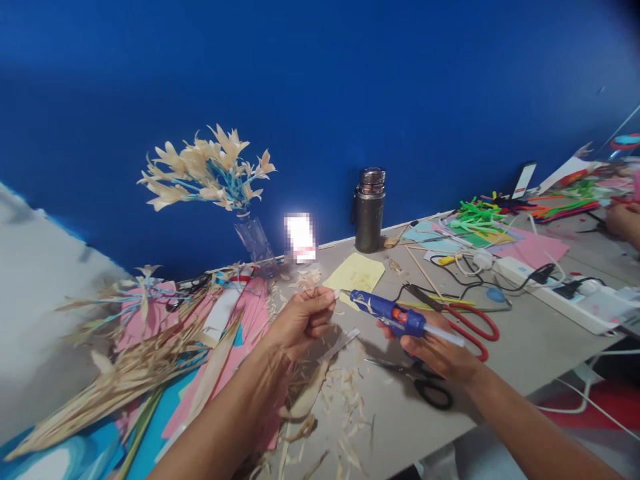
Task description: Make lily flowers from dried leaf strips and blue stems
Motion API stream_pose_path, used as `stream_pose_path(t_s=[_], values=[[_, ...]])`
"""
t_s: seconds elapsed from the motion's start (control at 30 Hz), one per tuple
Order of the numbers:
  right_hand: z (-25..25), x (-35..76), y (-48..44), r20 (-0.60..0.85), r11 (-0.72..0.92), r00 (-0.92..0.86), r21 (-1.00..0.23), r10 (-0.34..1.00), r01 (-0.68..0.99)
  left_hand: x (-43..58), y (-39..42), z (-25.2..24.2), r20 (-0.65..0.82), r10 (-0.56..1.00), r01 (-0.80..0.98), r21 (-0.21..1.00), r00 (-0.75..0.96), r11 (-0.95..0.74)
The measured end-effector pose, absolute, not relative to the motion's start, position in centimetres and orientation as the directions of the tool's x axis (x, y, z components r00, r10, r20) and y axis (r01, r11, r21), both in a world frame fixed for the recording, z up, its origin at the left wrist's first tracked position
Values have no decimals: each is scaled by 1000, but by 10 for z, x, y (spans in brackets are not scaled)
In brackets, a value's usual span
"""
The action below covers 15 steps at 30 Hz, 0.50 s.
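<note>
Head view: your left hand [300,323] pinches a small pale husk piece [336,294]. Your right hand [440,353] is closed around the blue plastic glue gun [395,317], its nozzle just beside that piece. Cream husk flowers [210,167] stand finished far left, while loose dried husk leaves [125,373] lie unused near left.

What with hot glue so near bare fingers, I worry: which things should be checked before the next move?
1. Grip on gun: ok. The right hand wraps the blue glue gun.
2. Glue stick loaded: ok. A clear glue stick sticks out of the back.
3. Piece secured: ok. The left hand pinches a small pale piece.
4. Nozzle apart from fingertips: cannot tell. The tip sits right beside them.
5. Gun powered: cannot tell. Its cord cannot be traced to the power strip.
6. Space under the hands: not ok. Black-handled scissors lie below the right hand among husk scraps.
</note>
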State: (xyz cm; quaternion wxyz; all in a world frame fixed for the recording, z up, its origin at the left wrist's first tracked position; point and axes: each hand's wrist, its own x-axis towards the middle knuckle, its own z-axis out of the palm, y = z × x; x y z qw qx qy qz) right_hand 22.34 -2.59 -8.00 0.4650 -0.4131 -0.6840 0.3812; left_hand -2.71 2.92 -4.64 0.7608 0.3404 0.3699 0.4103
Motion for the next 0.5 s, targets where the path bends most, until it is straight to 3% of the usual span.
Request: stream_pose_path(t_s=[0.1, 0.23, 0.33, 0.43, 0.5], values=[[-82, 219, -10, 332, 430, -287, -800, 898, 419, -29, 29, -40, -277, 882, -388, 818, 382, 425], [-92, 213, 18, 237, 452, -385, -455, 892, 767, -28, 25, -33, -271, 898, -394, 827, 347, 402], [-100, 211, 32, 182, 476, -443, -242, 878, 845, -26, 23, -31, -271, 907, -384, 838, 323, 387], [-101, 209, 34, 191, 521, -492, -158, 849, 839, -26, 21, -30, -263, 913, -384, 844, 312, 374], [-95, 205, 30, 309, 542, -484, -139, 819, 829, -26, 20, -29, -254, 914, -392, 842, 317, 370]])
